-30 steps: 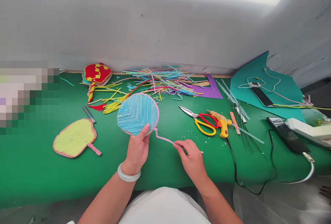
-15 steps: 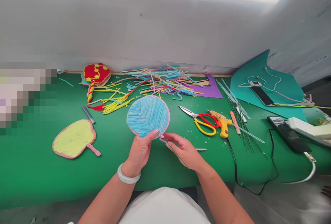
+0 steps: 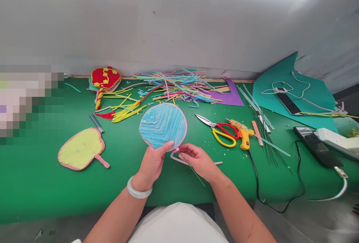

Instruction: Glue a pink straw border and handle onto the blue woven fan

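Note:
A round blue fan (image 3: 163, 124) with a pink rim is held upright by my left hand (image 3: 155, 160), its thumb across the lower front. My right hand (image 3: 197, 160) is closed at the fan's base on a pale pink pipe cleaner (image 3: 178, 159), which loops below the fan and comes out past the hand on the right. A thin green wire (image 3: 196, 175) slants down from the base in front of my right hand. On the left of the green table lies a yellow fan (image 3: 81, 148) with a pink rim and handle.
Red-yellow scissors (image 3: 217, 129) and a yellow glue gun (image 3: 245, 136) with a black cord lie to the right. Behind are piled pipe cleaners (image 3: 179, 84) and a red fan (image 3: 105, 76). Further right are wires, glue sticks, a phone (image 3: 314, 145) and a power strip (image 3: 336, 140).
The pale pink pipe cleaner now shows as a loop under the fan's base. Its free end on the right has shifted slightly. Both hands keep nearly the same place.

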`<action>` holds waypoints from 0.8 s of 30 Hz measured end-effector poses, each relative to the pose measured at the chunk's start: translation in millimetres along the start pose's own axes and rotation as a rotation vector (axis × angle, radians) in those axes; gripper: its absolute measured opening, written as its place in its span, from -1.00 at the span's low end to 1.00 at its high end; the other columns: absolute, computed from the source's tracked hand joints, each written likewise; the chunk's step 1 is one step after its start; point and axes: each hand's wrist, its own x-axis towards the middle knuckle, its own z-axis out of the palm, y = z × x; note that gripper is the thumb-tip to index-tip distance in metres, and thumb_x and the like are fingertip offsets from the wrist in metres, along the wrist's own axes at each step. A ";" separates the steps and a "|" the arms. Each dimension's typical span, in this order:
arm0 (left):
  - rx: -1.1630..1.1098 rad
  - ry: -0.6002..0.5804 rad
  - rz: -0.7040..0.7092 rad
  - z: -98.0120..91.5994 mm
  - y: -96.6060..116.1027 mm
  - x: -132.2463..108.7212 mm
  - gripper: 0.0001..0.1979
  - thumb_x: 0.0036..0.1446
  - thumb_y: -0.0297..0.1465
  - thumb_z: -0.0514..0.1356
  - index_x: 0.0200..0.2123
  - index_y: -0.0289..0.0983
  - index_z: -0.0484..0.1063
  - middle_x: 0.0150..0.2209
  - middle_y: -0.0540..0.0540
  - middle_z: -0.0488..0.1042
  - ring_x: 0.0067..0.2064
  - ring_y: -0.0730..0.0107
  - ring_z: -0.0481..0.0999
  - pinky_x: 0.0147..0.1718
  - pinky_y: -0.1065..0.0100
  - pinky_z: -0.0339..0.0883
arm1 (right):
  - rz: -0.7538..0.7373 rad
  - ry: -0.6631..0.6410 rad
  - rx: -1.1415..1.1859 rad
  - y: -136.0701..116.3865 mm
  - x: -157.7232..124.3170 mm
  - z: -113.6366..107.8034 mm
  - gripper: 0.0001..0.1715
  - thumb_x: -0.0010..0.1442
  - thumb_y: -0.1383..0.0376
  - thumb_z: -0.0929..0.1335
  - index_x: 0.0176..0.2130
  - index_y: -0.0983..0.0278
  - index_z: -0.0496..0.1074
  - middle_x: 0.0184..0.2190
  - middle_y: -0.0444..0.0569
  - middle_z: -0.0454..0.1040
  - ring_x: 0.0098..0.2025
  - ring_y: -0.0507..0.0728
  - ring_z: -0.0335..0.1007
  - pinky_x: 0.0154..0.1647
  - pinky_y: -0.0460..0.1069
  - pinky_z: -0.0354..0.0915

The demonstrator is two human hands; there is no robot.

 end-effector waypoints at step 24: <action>-0.038 0.043 0.020 -3.7 0.9 5.4 -0.40 -0.09 -0.43 0.46 0.08 -0.14 0.49 0.03 -0.06 0.58 0.12 0.12 0.50 0.20 0.10 0.27 | -0.252 -0.052 -0.590 -20.7 -25.3 -16.1 -0.76 0.35 0.21 0.29 -0.23 0.14 0.56 -0.29 -0.09 0.59 -0.16 0.11 0.46 -0.08 0.05 0.39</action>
